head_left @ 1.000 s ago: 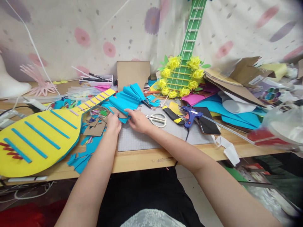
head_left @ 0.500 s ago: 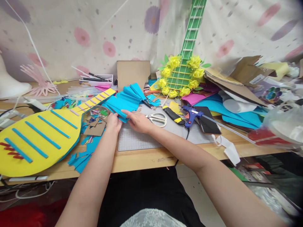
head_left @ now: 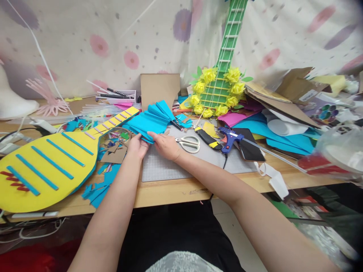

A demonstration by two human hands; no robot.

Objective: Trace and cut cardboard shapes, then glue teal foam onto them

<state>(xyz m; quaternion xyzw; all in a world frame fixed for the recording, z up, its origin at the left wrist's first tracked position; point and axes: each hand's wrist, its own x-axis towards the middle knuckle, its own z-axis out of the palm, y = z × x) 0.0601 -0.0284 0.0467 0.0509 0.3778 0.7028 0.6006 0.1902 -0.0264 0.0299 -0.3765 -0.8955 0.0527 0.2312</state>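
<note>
A pleated piece of blue crepe paper [head_left: 149, 120] fans out toward the back over the grey cutting mat [head_left: 170, 170]. My left hand [head_left: 138, 146] grips its near left edge from below. Pinching the near edge from the right is my right hand [head_left: 164, 145], thumb and fingers closed on the folds. White-handled scissors [head_left: 189, 144] lie just right of my right hand. To the left rests a yellow guitar-shaped craft piece [head_left: 53, 162] with blue strips across its body, its neck reaching toward the blue paper.
A green paper guitar [head_left: 219, 85] with yellow flowers leans at the back. Right of the scissors lie a utility knife [head_left: 208, 139], a blue glue gun [head_left: 230, 138] and a phone [head_left: 251, 145]. Blue scraps [head_left: 98, 192] and cardboard bits [head_left: 113, 155] clutter the left. A plastic container [head_left: 334, 158] stands far right.
My left hand has turned so more of its palm side shows under the paper's edge. My right hand has shifted very slightly, and the near folds are gathered closer together.
</note>
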